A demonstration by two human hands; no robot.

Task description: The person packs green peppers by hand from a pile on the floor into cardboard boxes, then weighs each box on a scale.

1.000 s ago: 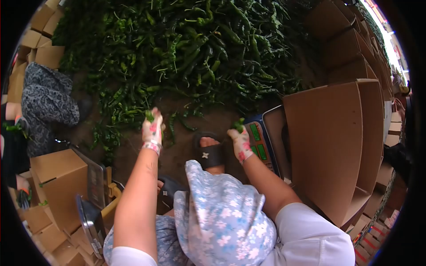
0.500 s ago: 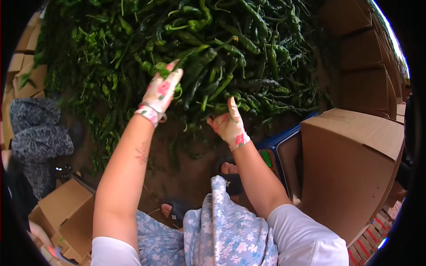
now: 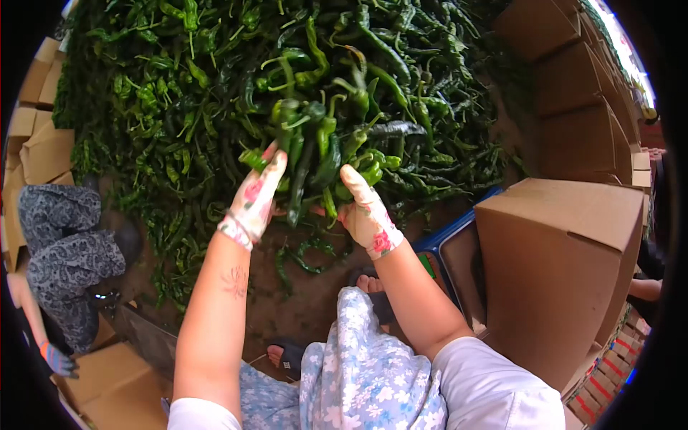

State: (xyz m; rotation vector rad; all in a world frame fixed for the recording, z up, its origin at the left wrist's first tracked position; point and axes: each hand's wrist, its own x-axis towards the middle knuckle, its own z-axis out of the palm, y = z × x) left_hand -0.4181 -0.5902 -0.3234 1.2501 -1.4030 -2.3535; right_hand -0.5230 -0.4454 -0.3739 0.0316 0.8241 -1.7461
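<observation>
A large heap of long green peppers [image 3: 172, 93] fills the upper middle of the head view. Both my hands wear cream gloves with a pink floral print. At the heap's near edge, my left hand [image 3: 256, 195] and my right hand [image 3: 369, 217] cup a bunch of green peppers [image 3: 299, 150] from either side. My thumbs show on the outer sides of the bunch, while most of my fingers are hidden beneath it. A few loose peppers [image 3: 309, 259] lie on the floor under my hands.
A tall cardboard box [image 3: 552, 265] stands at right, beside a blue-framed scale [image 3: 441, 244]. More cardboard boxes [image 3: 580, 107] are stacked behind it. At left are an open carton [image 3: 118, 380] and another person's patterned trousers [image 3: 68, 251] and gloved hand [image 3: 59, 360].
My hands have come closer together under the peppers, the left one moving down. A bunch of peppers now rests between them. Another person's gloved hand has become clearer at the left.
</observation>
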